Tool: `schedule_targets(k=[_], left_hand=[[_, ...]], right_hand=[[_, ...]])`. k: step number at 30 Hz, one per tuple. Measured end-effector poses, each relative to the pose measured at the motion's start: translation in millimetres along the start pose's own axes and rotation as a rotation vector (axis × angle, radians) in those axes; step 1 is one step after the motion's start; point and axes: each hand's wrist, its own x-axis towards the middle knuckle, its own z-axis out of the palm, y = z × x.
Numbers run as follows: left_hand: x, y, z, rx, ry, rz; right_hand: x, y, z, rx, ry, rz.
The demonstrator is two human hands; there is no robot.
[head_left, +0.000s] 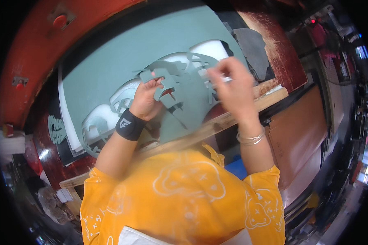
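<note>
Red-framed bench [37, 61], grey-green sheet [110, 65] on top; left hand [145, 100] pinches a cut-out piece [161, 77], right hand [231, 83] grips the perforated offcut [192, 98].

A grey-green sheet [192, 102] of thin, flexible material, punched full of shaped holes so that only a lacy web of strips remains, is lifted above the white cutting board [106, 116]. Its upper part curls up off the board; its lower part hangs toward the board's near edge. A small grey-green cut-out piece [157, 75] with notched edges stands at the sheet's upper left, above the board's middle.
</note>
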Motion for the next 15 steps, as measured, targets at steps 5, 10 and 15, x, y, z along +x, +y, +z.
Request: schedule_targets(k=[5, 10, 15], left_hand=[[-3, 0, 3, 0.174, 0.023, -0.098], [0, -14, -9, 0.17, -0.046, 0.047], [-2, -21, -5, 0.44, 0.032, 0.18]], right_hand=[[4, -32, 37, -0.258, -0.419, 0.115], [25, -31, 44, -0.377, -0.585, 0.148], [19, -11, 38, -0.159, -0.489, -0.001]])
